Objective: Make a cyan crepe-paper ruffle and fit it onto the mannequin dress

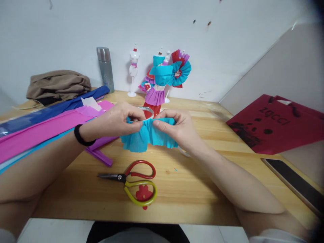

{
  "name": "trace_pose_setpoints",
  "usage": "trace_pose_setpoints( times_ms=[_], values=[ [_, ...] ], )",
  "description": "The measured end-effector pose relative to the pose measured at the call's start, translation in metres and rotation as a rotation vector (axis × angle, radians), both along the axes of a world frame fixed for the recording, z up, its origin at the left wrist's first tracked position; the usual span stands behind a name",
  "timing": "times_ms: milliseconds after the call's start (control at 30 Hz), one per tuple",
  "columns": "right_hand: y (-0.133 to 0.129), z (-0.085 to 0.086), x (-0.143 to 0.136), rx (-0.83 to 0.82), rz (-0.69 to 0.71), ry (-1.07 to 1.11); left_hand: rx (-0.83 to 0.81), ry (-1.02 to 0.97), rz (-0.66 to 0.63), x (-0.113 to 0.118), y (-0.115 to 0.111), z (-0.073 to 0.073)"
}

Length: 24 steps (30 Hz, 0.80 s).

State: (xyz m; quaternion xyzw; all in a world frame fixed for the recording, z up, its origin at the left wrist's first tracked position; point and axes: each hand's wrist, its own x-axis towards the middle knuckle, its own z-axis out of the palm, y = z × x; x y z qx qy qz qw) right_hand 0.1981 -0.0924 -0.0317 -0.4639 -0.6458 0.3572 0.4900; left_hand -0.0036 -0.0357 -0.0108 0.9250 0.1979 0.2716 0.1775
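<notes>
**Head view: both hands pinching a strip of ruffled blue paper, with plenty of stuff around them**

So the blue paper [136, 140] is up in front of the chest, just above the table [197, 199]. The left hand [124, 118] has thumb and fingers clamped on its top edge, and the right hand [177, 126] pinches the same edge, just beside it. Right behind the left fingers there's a pale ring [153, 113] with red showing in the middle; can't tell if it's a tape roll or a dish.

Containers: a grey bottle [106, 74] stands by the wall, cap on, so no clue what's inside. Over on the right a red shopping bag [286, 135] leans tilted, with a bit of something white at its mouth; the rest of the inside is hidden.

Also around: scissors [120, 177] lying spread near the front, yellow handle loop over a red paper flower [143, 193]. Phone [293, 184] at the right edge. Pink paper [50, 131] and other sheets run under the left forearm. A blue-topped mannequin [162, 76] stands behind, its lower part partly blocked by the ring and hands.
</notes>
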Motion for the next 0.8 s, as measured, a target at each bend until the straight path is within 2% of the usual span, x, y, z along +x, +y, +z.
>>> trace_pose_setpoints(
  times_ms=[467, 667, 800],
  values=[
    [0.0028, 0.0007, 0.0000, -0.018, -0.056, -0.069, 0.067, 0.004, -0.001, 0.0015, -0.0029, 0.0002],
    [0.0042, 0.0004, 0.0001, 0.022, -0.063, -0.089, 0.063, 0.000, 0.005, 0.0008, -0.0024, -0.0007],
    [0.0026, -0.0001, 0.0004, 0.115, -0.080, -0.140, 0.066, 0.012, 0.009, 0.0000, -0.0014, -0.0008]
  ],
)
